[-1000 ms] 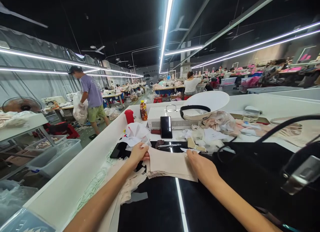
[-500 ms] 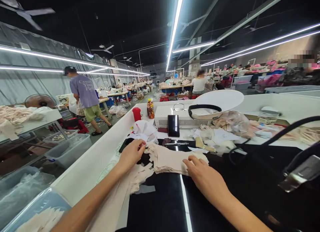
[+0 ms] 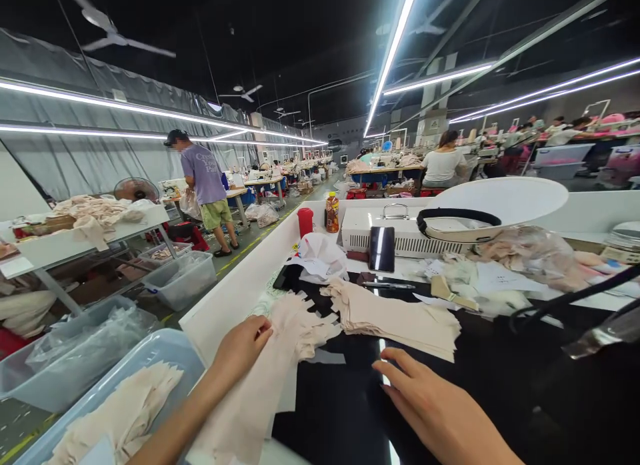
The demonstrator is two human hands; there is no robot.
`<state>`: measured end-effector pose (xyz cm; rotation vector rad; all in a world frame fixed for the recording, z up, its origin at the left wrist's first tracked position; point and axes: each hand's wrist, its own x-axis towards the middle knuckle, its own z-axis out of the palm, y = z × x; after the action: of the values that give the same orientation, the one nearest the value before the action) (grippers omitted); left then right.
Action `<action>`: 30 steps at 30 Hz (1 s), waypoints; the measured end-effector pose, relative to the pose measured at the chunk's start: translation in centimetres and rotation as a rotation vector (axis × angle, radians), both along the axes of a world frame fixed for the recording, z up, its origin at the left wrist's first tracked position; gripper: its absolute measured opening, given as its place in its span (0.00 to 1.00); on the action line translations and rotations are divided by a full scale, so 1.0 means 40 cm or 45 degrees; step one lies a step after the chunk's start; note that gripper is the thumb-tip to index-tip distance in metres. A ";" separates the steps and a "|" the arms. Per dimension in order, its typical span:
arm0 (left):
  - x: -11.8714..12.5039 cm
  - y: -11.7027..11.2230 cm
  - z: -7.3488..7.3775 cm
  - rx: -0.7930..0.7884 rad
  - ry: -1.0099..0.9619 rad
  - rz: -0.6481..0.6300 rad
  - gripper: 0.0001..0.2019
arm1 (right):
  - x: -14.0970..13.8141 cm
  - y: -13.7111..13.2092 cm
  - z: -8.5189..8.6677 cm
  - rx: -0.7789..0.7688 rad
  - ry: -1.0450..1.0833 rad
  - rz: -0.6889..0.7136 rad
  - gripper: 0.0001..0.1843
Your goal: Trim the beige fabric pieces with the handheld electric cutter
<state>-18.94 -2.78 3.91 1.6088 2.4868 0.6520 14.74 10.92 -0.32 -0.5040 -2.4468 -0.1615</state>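
Note:
My left hand (image 3: pixel 243 350) is at the left edge of a long heap of beige fabric pieces (image 3: pixel 250 398), fingers curled and pressed together. Whether a cloth edge is pinched in them is hidden. My right hand (image 3: pixel 430 401) hovers over the black tabletop (image 3: pixel 340 411), fingers apart and holding nothing. Just beyond it lies a flat stack of cut beige fabric pieces (image 3: pixel 395 315), its layers slightly uneven at the edges. A grey-white strip (image 3: pixel 325 357) sticks out from beneath the heap.
Behind the stack are a pen (image 3: pixel 390 285), a phone (image 3: pixel 381 249), a white metal box (image 3: pixel 355 228) and crumpled plastic bags. A black cable (image 3: pixel 585 288) arcs at the right. On the left, a blue bin (image 3: pixel 170 345) holds more beige cloth. A person in a purple shirt (image 3: pixel 203 175) stands beyond.
Both hands have come off the fabric stack. My left hand moved toward me to the heap, and my right hand drew back over the black surface. The view turned left.

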 end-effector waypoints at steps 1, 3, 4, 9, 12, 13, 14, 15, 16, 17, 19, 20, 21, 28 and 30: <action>-0.002 0.000 -0.002 0.018 -0.007 -0.001 0.12 | 0.000 -0.008 0.005 -0.066 -0.018 0.017 0.20; -0.007 -0.001 0.000 0.059 -0.029 -0.015 0.13 | 0.002 -0.028 0.019 -0.252 -0.075 0.045 0.19; -0.009 -0.003 0.003 0.085 -0.041 -0.024 0.13 | 0.002 -0.040 0.028 -0.362 -0.100 0.056 0.19; 0.031 -0.031 0.036 0.265 -0.123 -0.054 0.16 | -0.019 -0.112 0.079 -1.091 -0.145 0.107 0.12; 0.110 -0.056 0.057 0.348 -0.186 -0.173 0.15 | -0.053 -0.157 0.088 -1.736 -0.011 0.215 0.14; 0.142 -0.063 0.062 0.383 -0.226 -0.276 0.13 | -0.065 -0.169 0.084 -1.974 0.071 0.316 0.22; 0.175 -0.068 0.064 0.389 -0.258 -0.392 0.12 | -0.077 -0.180 0.078 -2.181 0.158 0.430 0.32; 0.207 -0.070 0.063 0.390 -0.278 -0.514 0.11 | -0.087 -0.188 0.070 -2.342 0.238 0.531 0.39; 0.236 -0.069 0.060 0.374 -0.291 -0.622 0.10 | -0.095 -0.195 0.061 -2.466 0.324 0.603 0.43; 0.263 -0.067 0.053 0.347 -0.309 -0.724 0.11 | -0.099 -0.199 0.052 -2.568 0.454 0.626 0.43; 0.304 -0.057 0.033 0.287 -0.365 -0.878 0.12 | -0.094 -0.201 0.035 -2.678 0.734 0.563 0.37; 0.317 -0.051 0.019 0.258 -0.402 -0.926 0.13 | -0.086 -0.200 0.027 -2.690 0.860 0.507 0.34; 0.327 -0.045 0.003 0.226 -0.453 -0.947 0.13 | -0.074 -0.198 0.021 -2.684 0.951 0.453 0.31; 0.348 -0.001 -0.087 -0.025 -1.169 -0.686 0.28 | 0.019 -0.191 0.029 -2.571 1.106 0.374 0.29; 0.366 0.013 -0.082 -0.064 -1.320 -0.763 0.31 | 0.030 -0.195 0.040 -2.567 1.040 0.443 0.30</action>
<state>-4.31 -2.25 0.64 1.3495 1.2129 0.9628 15.95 3.13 1.28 -0.6156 -1.0424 2.2206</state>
